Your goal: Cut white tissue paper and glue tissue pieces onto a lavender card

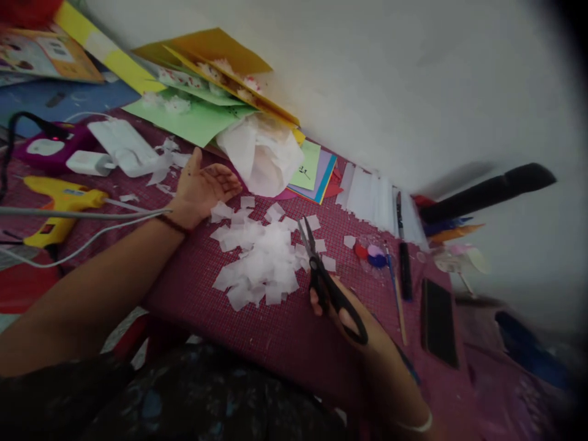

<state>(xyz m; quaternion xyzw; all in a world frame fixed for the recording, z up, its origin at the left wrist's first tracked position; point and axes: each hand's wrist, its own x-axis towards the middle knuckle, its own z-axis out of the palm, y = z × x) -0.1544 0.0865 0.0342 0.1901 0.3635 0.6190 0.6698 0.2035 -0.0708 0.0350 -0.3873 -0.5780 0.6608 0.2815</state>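
A loose pile of small white paper squares (264, 254) lies on the maroon checked tabletop (275, 334). At its upper left, my left hand (195, 187) rests palm up with the fingers apart and nothing in it. On the right side of the pile, my right hand (337, 300) holds black-handled scissors (316, 263). Their blades point up and away, slightly parted, over the edge of the squares. A crumpled white translucent bag (264, 153) lies just beyond my left fingers.
A yellow glue gun (62, 205), a purple power socket (55, 147) and cables lie left. Green card (193, 122) and coloured sheets (316, 174) line the wall. To the right are white strips (367, 199), a knife (404, 269), a brush (395, 294) and a phone (440, 321).
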